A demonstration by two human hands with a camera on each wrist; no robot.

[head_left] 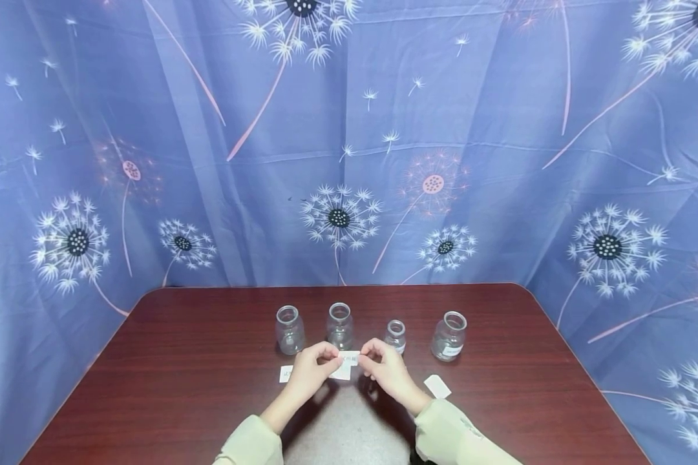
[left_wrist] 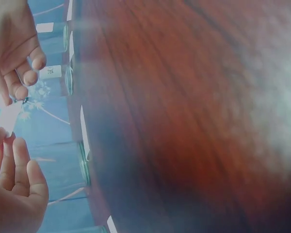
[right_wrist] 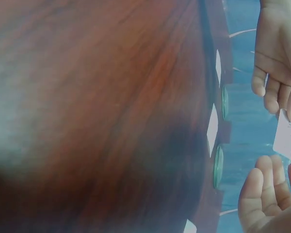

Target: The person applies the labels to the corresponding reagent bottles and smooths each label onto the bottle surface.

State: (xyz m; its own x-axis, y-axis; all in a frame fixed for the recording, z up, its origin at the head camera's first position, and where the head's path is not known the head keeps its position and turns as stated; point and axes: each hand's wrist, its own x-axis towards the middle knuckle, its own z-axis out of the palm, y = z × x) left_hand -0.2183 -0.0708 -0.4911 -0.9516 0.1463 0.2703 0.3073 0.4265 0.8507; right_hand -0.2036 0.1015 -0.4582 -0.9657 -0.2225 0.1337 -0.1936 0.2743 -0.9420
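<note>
Left hand (head_left: 312,368) and right hand (head_left: 387,370) pinch a small white printed paper label (head_left: 349,357) between them, above the reddish-brown wooden desk (head_left: 180,361). Two clear glass jars at right (head_left: 449,337) bear labels; two left jars (head_left: 291,334) (as far as visible) seemingly await theirs.

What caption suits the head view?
Left hand and right hand pinch a white rectangular label near four clear glass jars on a reddish-brown table.

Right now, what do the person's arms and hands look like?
The left sleeve and right sleeve are pale greenish-cream and loose, stopping short of the hands. The right one has a small greyish mark, too blurry to read. The left hand and right hand wear no gloves.
</note>
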